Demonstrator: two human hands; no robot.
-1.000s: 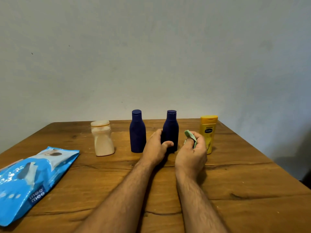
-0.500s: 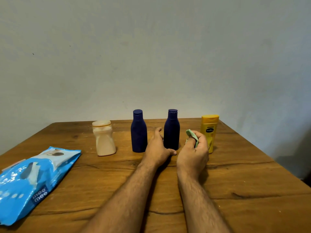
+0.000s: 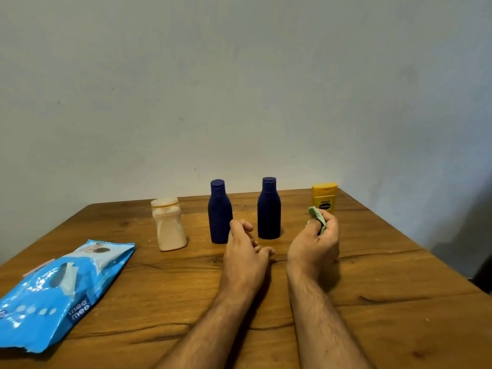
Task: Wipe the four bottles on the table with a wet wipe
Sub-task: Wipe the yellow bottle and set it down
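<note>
Since the earlier frames, the left hand (image 3: pixel 243 251) has let go of the right-hand dark blue bottle (image 3: pixel 269 209) and drawn back toward the person; it now lies in front of the gap between the two blue bottles, fingers loosely curled and holding nothing, with the fingertips close to the left-hand dark blue bottle (image 3: pixel 220 212) though contact cannot be confirmed. The right hand (image 3: pixel 316 242) has shifted a little to the right, away from that bottle, and keeps the crumpled pale green wet wipe (image 3: pixel 317 219) pinched between thumb and curled fingers

Going by size: the wooden table (image 3: pixel 386 302) fills the lower half of the view, set against a plain grey wall (image 3: pixel 239 89). On its left near edge lies a blue wet-wipe pack (image 3: pixel 58 291), flat, with its flap area facing up. Both bare forearms reach in from the bottom edge. Across the far part of the table four bottles stand upright in a row, apart from one another: a cream squat bottle (image 3: pixel 169 226) at the left, then the two dark blue bottles, then a yellow bottle (image 3: pixel 324 195) at the right, near the far corner. The raised right hand and the wipe cover the lower part of the yellow bottle; whether the wipe touches it cannot be told
</note>
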